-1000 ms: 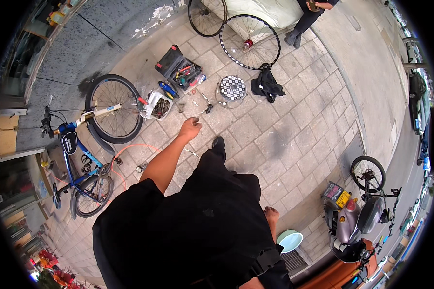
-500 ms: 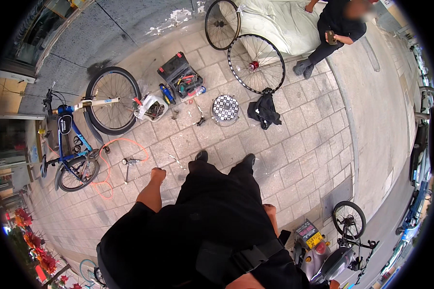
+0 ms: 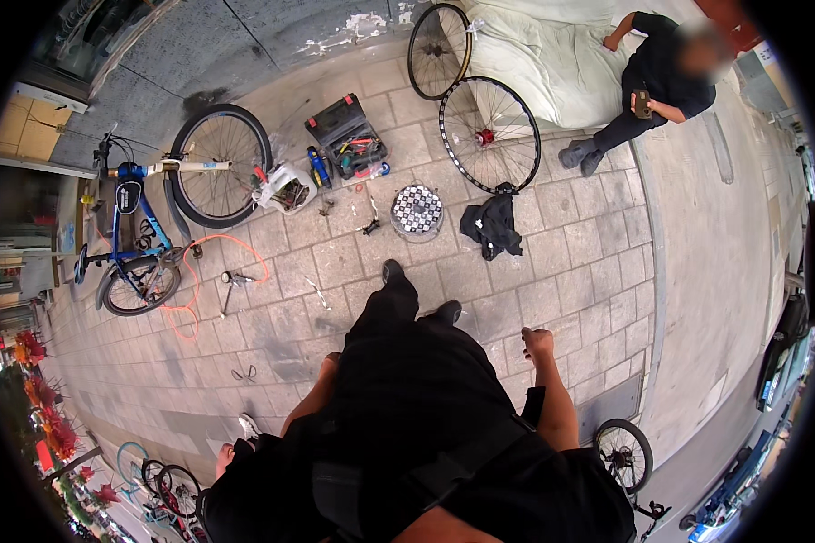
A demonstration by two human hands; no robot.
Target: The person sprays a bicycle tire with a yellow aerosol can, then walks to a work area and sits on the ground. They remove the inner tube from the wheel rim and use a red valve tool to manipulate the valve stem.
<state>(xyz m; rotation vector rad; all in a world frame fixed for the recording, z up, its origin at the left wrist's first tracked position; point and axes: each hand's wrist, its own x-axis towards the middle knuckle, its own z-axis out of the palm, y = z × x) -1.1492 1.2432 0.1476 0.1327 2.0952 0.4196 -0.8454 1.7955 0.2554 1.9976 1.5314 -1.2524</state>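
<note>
My right hand hangs out to the right of my body over the paving, fingers curled in, with nothing seen in it. At my left side my left hand is partly hidden by my black clothes, and its fingers cannot be made out. Neither hand touches any of the things ahead. Beyond my feet stands a round stool with a black-and-white checkered top. Right of it, a black cloth bag or garment lies near a loose bicycle wheel with a red hub.
A blue bicycle lies left, beside an orange hose and a pump. An open toolbox and a white container of parts sit ahead. A person holding a phone sits on a covered seat. Another wheel leans there.
My right hand has swung forward and my left hand back beside my body. My left foot has stepped ahead of my right. My view has shifted, and another person's foot now shows behind my left arm.
</note>
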